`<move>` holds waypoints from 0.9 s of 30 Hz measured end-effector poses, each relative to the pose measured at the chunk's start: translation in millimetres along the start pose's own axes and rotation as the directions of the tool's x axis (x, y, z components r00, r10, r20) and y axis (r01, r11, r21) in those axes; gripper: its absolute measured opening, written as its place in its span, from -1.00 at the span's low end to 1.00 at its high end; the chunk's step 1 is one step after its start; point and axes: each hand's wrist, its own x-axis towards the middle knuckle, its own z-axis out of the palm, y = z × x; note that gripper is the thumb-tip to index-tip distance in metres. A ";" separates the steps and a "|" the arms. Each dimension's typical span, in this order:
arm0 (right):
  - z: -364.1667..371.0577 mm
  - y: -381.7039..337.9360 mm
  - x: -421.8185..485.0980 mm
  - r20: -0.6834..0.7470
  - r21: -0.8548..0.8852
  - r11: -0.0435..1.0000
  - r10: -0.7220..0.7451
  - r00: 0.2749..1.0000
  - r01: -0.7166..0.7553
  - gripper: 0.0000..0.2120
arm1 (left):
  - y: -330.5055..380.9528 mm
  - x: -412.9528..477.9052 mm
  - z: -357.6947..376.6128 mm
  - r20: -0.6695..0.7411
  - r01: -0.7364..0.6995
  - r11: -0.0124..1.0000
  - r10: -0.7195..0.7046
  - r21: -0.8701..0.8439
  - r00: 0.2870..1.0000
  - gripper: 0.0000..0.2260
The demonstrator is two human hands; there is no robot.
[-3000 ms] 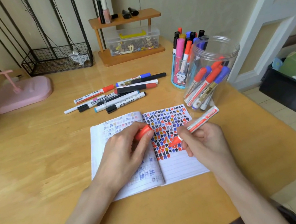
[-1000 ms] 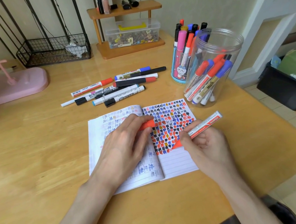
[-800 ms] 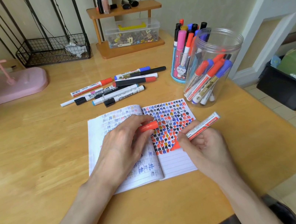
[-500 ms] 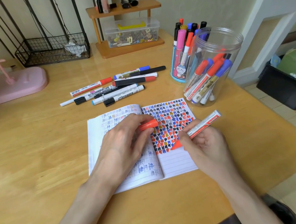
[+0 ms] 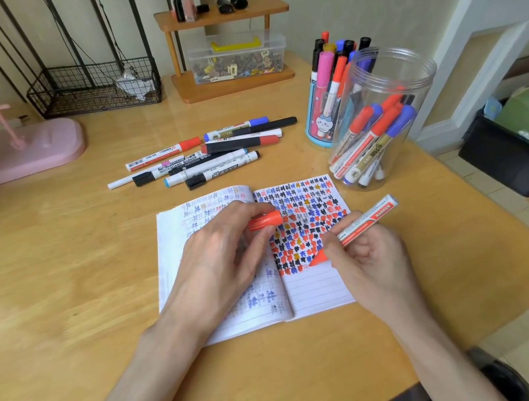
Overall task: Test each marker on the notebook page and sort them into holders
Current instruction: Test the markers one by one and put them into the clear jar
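An open notebook (image 5: pixel 319 292) lies on the tabletop (image 5: pixel 61 284), near the middle. Its right page is filled over the far half with rows of small black, blue, red and yellow marks, and the near part is bare lined paper. The left page carries fainter marks.

The right hand (image 5: pixel 368 253) grips a marker (image 5: pixel 365 223) with its fingers curled round the white barrel. The marker slants, back end up and to the right. Its red tip is down at the right page, at the near edge of the marks.

The left hand (image 5: pixel 217 263) rests on the left page. It pinches a red cap (image 5: pixel 264 221) between thumb and fingers, with the cap pointing right over the notebook's fold.

Beyond the notebook, a loose group of markers (image 5: pixel 214 154) lies flat on the tabletop, with red, blue, black and light-blue caps. They lie mostly left to right and some touch one another.

To the right, a clear jar (image 5: pixel 417 79) stands just beyond the notebook's far right corner. It holds several leaning markers with red and blue caps. Just behind it on the left is a blue cup (image 5: pixel 317 126) with a cartoon figure, full of upright markers.

At the far edge stands a wooden shelf (image 5: pixel 264 9) with small bottles on top and a clear box (image 5: pixel 265 39) of small items below. Left of it sit a wire basket (image 5: pixel 93 88) and a pink stand (image 5: pixel 26 151). A black bin (image 5: pixel 510 161) sits on the floor at the right.
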 end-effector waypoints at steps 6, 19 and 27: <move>0.3 -0.8 0.4 0.025 0.017 1.000 0.012 1.000 -0.013 -0.84 | -0.1 0.2 0.6 0.003 -0.001 1.000 0.001 -0.003 1.000 -0.76; 0.2 -3.4 -0.7 0.020 0.009 1.000 0.004 1.000 -0.004 -0.84 | -0.4 0.5 0.1 -0.004 -0.006 1.000 0.006 0.004 1.000 -0.77; -4.4 -17.2 0.1 -0.118 0.224 0.974 0.006 0.993 0.021 -0.88 | -1.2 1.4 -0.1 0.041 -0.049 0.996 0.052 -0.073 0.998 -0.76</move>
